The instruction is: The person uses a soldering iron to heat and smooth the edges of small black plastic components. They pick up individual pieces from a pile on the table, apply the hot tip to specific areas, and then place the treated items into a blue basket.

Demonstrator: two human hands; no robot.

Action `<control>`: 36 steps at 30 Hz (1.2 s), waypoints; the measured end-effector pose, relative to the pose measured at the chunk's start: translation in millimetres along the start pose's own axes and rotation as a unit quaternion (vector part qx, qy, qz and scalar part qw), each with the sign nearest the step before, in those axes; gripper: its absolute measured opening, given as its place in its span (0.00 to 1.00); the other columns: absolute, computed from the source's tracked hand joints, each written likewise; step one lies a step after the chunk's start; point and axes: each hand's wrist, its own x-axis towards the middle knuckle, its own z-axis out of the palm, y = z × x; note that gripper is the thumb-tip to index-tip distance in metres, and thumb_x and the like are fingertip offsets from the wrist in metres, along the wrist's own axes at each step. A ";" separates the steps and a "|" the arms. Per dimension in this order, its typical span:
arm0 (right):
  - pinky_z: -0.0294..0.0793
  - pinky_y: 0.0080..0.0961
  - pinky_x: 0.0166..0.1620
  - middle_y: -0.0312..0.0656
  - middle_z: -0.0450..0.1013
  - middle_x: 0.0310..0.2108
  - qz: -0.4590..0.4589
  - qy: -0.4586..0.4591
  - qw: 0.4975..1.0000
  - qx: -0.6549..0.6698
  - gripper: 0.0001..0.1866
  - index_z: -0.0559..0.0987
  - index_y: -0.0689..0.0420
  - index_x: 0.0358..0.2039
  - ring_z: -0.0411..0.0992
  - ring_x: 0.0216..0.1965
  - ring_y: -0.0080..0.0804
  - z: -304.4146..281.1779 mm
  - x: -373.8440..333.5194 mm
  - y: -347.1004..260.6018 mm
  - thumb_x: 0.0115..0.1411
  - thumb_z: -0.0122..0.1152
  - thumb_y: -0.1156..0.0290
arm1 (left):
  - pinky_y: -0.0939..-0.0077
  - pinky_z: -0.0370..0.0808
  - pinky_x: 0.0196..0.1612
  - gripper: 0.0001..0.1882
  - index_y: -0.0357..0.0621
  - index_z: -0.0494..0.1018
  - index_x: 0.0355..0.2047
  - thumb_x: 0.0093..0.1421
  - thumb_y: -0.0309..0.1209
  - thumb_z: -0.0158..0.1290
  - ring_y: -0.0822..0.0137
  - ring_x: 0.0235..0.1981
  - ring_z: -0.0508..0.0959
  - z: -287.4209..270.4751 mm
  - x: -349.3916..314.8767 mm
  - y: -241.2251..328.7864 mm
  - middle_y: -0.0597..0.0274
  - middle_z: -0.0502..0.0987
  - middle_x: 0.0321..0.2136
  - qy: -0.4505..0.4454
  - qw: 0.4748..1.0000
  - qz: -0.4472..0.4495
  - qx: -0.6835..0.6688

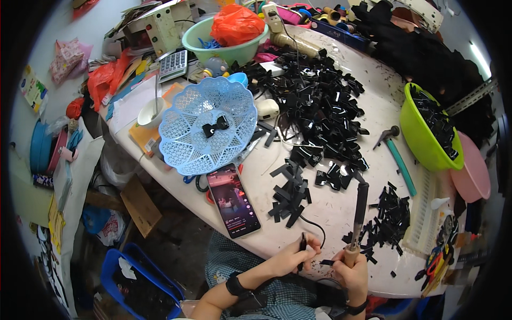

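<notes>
Near the table's front edge, my left hand (pixel 292 256) pinches a narrow black ribbon piece (pixel 303 243) upright between thumb and fingers. Just right of it, my right hand (pixel 353 273) is closed around the wooden handle of a soldering iron (pixel 361 208), whose dark shaft points up and away from me. A short black strip (pixel 326 262) sticks out of the right hand toward the left one. Beyond my hands lie a loose pile of black ribbon strips (pixel 290 194), smaller black pieces (pixel 389 218) and a large heap of black bows (pixel 320 106).
A light blue openwork basket (pixel 181 106) holds one black bow (pixel 215 127). A phone with a lit screen (pixel 233 200) lies left of the strips. At right are a lime-green basin (pixel 416 136) of black pieces, a hammer (pixel 400 162) and scissors (pixel 434 266).
</notes>
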 end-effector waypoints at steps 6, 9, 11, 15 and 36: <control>0.57 0.11 0.13 0.33 0.63 0.11 0.007 0.005 1.000 0.026 0.03 0.70 0.63 0.19 0.60 0.10 0.16 2.3 0.0 -1.6 0.41 0.55 0.80 | 0.84 0.61 0.36 0.14 0.39 0.60 0.40 0.56 0.33 0.40 0.79 0.32 0.64 2.6 -0.4 -2.4 0.65 0.64 0.30 0.039 0.968 0.113 0.221; 0.57 0.11 0.13 0.33 0.63 0.10 -0.003 0.024 0.999 0.020 0.04 0.70 0.63 0.20 0.60 0.10 0.16 1.6 1.2 -0.5 0.41 0.56 0.79 | 0.88 0.65 0.28 0.15 0.39 0.61 0.40 0.54 0.33 0.45 0.80 0.22 0.67 -1.7 -3.3 5.3 0.64 0.66 0.30 0.020 0.968 0.067 0.239; 0.56 0.11 0.13 0.33 0.63 0.10 0.006 0.036 0.999 0.019 0.05 0.70 0.63 0.21 0.59 0.10 0.16 3.8 1.1 -4.4 0.41 0.56 0.79 | 0.89 0.66 0.24 0.17 0.39 0.62 0.40 0.51 0.31 0.48 0.80 0.19 0.67 -2.1 -3.5 5.0 0.64 0.69 0.29 0.036 0.984 0.030 0.172; 0.55 0.10 0.13 0.32 0.63 0.11 0.011 0.029 0.999 0.022 0.05 0.70 0.63 0.23 0.59 0.10 0.15 3.0 0.5 -4.6 0.42 0.56 0.79 | 0.88 0.66 0.27 0.20 0.43 0.64 0.39 0.44 0.29 0.55 0.81 0.21 0.69 -0.6 -3.5 5.8 0.70 0.71 0.21 0.116 0.987 0.053 0.094; 0.65 0.13 0.26 0.35 0.68 0.22 -0.097 0.032 0.991 -0.086 0.09 0.69 0.62 0.25 0.65 0.22 0.16 20.1 4.4 -15.6 0.42 0.58 0.77 | 0.82 0.70 0.37 0.22 0.32 0.57 0.45 0.48 0.19 0.47 0.71 0.35 0.71 4.7 -4.4 -9.8 0.55 0.69 0.35 0.068 0.997 0.008 -0.047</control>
